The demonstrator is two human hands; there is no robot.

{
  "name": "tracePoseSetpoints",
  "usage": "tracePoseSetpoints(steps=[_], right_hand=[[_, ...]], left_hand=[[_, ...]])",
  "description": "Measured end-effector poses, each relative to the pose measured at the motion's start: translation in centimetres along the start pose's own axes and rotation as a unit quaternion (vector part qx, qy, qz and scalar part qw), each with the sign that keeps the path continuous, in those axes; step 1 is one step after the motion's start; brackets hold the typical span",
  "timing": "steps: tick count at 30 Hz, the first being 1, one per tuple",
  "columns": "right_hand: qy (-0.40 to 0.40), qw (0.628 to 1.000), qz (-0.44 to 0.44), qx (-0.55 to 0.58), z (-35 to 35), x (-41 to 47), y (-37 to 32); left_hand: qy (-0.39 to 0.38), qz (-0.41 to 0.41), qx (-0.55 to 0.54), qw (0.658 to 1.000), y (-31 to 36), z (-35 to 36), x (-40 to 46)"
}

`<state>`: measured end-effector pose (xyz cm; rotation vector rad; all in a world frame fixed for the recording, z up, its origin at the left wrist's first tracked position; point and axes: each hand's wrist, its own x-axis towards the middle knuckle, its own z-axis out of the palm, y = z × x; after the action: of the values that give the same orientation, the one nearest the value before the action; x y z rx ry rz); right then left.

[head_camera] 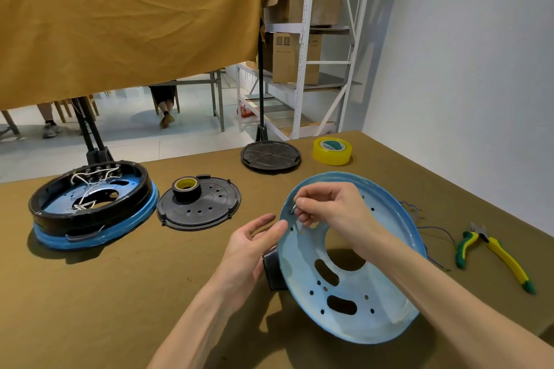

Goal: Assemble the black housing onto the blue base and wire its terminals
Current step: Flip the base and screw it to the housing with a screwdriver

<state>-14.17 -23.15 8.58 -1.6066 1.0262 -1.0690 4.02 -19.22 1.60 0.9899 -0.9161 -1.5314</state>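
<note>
Writing unreadable; right hand (326, 207) grip pinches metal clip (293, 208) on blue base (386, 302); left hand (251, 246) open.

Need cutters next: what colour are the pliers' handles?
Yellow and green, on the pliers at the right of the table; head view.

A roll of clear yellow tape (332, 150) was seen at the upper right of the table (90, 308), yellow-green pliers (494, 255) at the right edge, a mustard cloth (126, 18) hung across the upper left, and cardboard boxes (295, 58) stacked on white shelving (307, 39) behind.
</note>
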Motion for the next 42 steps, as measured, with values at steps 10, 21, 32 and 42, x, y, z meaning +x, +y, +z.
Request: tracePoseSetpoints(steps=[10, 21, 32, 42], right_hand=[[-0.070, 0.989, 0.090, -0.096, 1.9, 2.2, 1.6], [-0.095, 0.985, 0.092, -0.111, 2.2, 2.8, 2.6], [-0.066, 0.988, 0.126, -0.068, 2.5, 3.5, 3.4], [-0.082, 0.981, 0.104, -0.143, 2.1, 4.6, 3.9]], left_hand=[[0.007, -0.121, -0.016, 0.993, -0.8, -2.0, 0.8], [0.022, -0.131, -0.026, 0.991, -2.1, -2.9, 1.5], [0.024, -0.123, -0.039, 0.991, -2.8, -3.2, 2.2], [0.043, -0.130, 0.013, 0.990, -1.7, -2.5, 1.8]])
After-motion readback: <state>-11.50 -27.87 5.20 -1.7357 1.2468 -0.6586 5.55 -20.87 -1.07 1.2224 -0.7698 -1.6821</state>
